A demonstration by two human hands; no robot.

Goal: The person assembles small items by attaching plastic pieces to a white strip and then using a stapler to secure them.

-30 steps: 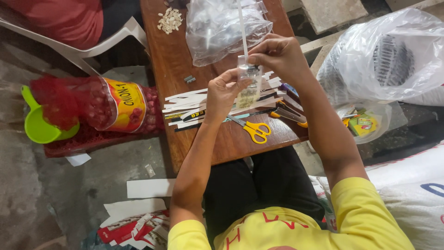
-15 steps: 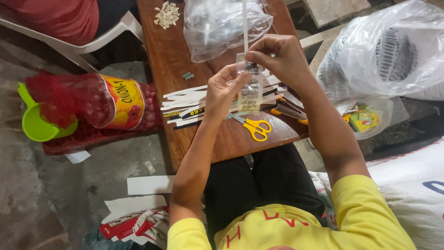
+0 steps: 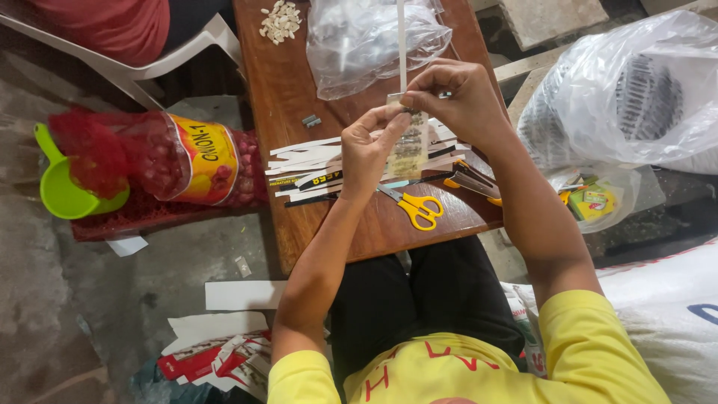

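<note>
Now both hands pinch a small clear packet [image 3: 409, 142] above the surface's [image 3: 277, 82] near edge: left hand [image 3: 366, 146] at its side, right hand [image 3: 456, 101] at its top. Seemingly the top is being closed. Next calls for a steady pinch.

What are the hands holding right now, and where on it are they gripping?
Both hands, left hand and right hand, pinch a small clear packet at its top edge, where a white strip stands upright.

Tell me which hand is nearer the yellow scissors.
Left. The left hand hovers just above-left of the yellow scissors; the right hand is farther up the table, pinching the small packet.
</note>
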